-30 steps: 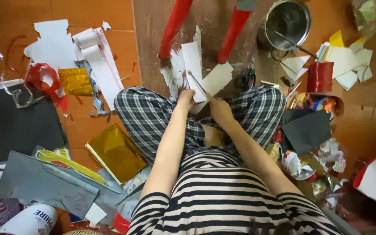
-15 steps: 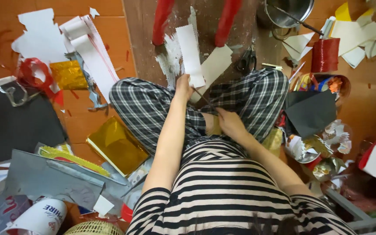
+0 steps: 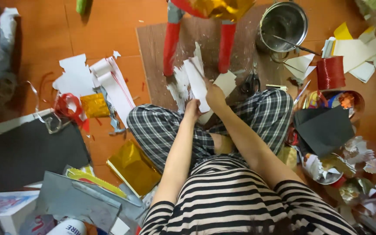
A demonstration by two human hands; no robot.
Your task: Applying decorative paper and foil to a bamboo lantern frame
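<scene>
Seen from above, seated cross-legged on orange floor (image 3: 109,30). Left hand (image 3: 192,109) and right hand (image 3: 214,93) both clenched on a long white paper strip (image 3: 196,82) above the knees, before red stool legs (image 3: 170,43). Probably light, floppy, easily torn; best pinched near the ends. Black scissors (image 3: 252,81) just beside.

Orange tiled floor (image 3: 109,30), brown board (image 3: 153,48)

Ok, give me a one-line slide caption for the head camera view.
Seated on an orange floor amid craft scraps, a person holds a white strip with left hand and right hand, scissors nearby.
</scene>
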